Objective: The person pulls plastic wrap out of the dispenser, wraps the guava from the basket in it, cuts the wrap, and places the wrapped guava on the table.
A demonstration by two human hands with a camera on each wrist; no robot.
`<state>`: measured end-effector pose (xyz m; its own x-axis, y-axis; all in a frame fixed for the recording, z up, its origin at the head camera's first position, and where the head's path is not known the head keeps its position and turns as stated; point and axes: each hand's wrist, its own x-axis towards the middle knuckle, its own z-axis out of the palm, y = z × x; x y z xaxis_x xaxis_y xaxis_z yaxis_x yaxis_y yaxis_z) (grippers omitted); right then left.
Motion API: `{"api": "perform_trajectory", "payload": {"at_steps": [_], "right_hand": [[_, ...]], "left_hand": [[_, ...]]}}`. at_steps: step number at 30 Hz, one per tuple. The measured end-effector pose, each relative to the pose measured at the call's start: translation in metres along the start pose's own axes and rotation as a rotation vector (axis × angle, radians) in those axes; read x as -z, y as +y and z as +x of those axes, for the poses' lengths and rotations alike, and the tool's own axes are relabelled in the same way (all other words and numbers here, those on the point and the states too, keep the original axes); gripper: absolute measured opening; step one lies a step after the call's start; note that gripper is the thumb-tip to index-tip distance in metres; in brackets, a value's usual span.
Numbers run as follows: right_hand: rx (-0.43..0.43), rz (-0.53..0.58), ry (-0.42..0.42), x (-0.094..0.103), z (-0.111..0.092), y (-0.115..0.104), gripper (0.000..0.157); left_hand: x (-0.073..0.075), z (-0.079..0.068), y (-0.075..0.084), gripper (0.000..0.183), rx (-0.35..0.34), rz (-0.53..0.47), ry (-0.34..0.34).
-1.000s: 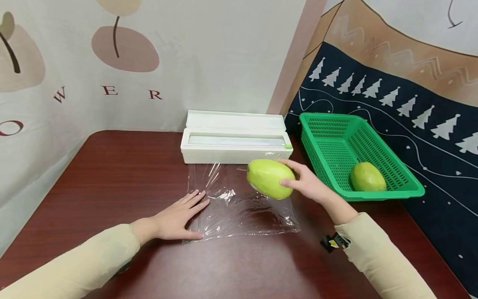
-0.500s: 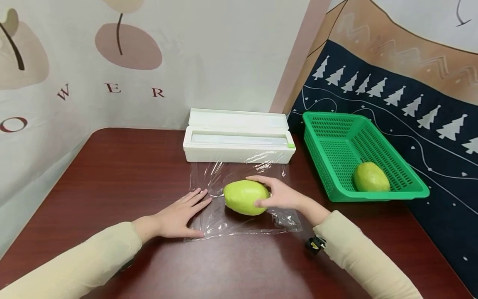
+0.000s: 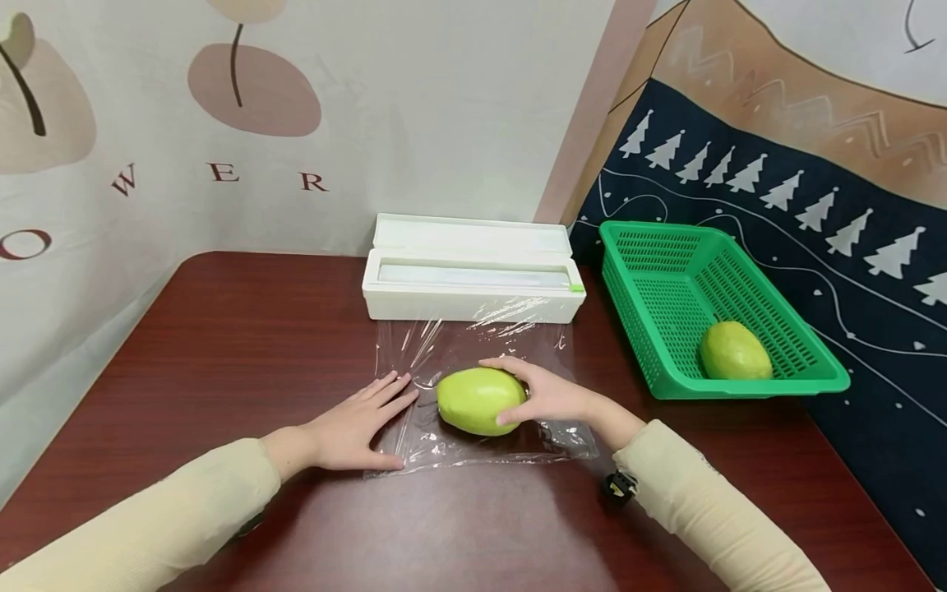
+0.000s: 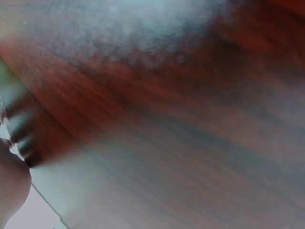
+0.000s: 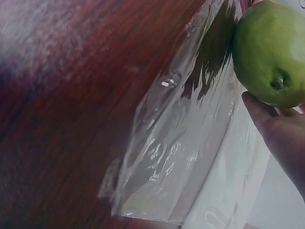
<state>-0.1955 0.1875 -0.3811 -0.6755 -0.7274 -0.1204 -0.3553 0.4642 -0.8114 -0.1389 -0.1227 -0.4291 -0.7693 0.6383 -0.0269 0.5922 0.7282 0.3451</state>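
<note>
A green, oval fruit (image 3: 477, 401) that looks like a papaya or melon lies sideways on a sheet of clear plastic wrap (image 3: 481, 450). My right hand (image 3: 551, 396) grips its right end, thumb in front and fingers behind; in the right wrist view the stem end of the fruit (image 5: 271, 52) faces the camera. With fingers spread, my left hand (image 3: 348, 426) presses the left edge of the wrap against the table. The wrap runs back to a white dispenser box (image 3: 473, 308) whose lid stands raised. Little of the left hand (image 4: 12, 183) shows in the left wrist view.
A green plastic basket (image 3: 651, 362) stands at the right, holding a second green fruit (image 3: 735, 351). Behind the dark red wooden table (image 3: 259, 329) hangs a printed cloth (image 3: 444, 107); a dark tree-patterned cloth (image 3: 873, 329) borders the right side.
My right hand has brought the fruit left and down from above the wrap onto it. The left hand has stayed pressed on the wrap's left edge.
</note>
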Motion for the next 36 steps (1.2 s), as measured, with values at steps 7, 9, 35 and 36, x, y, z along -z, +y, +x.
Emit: {"api": "perform_trajectory", "payload": {"at_steps": [7, 9, 35, 36], "right_hand": [[0.039, 0.008, -0.025, -0.001, 0.0, 0.003, 0.087], [0.037, 0.017, -0.035, -0.002, 0.0, 0.003, 0.089], [0.031, -0.213, 0.128, 0.017, -0.064, 0.02, 0.058], [0.035, -0.223, 0.116, 0.017, -0.07, 0.023, 0.056]], "left_hand": [[0.003, -0.002, 0.002, 0.091, -0.009, 0.004, 0.008], [0.004, -0.002, 0.002, 0.091, -0.012, 0.007, 0.011], [0.025, -0.013, 0.008, 0.034, -0.014, -0.178, 0.242], [0.023, -0.015, 0.009, 0.032, -0.019, -0.178, 0.205]]}}
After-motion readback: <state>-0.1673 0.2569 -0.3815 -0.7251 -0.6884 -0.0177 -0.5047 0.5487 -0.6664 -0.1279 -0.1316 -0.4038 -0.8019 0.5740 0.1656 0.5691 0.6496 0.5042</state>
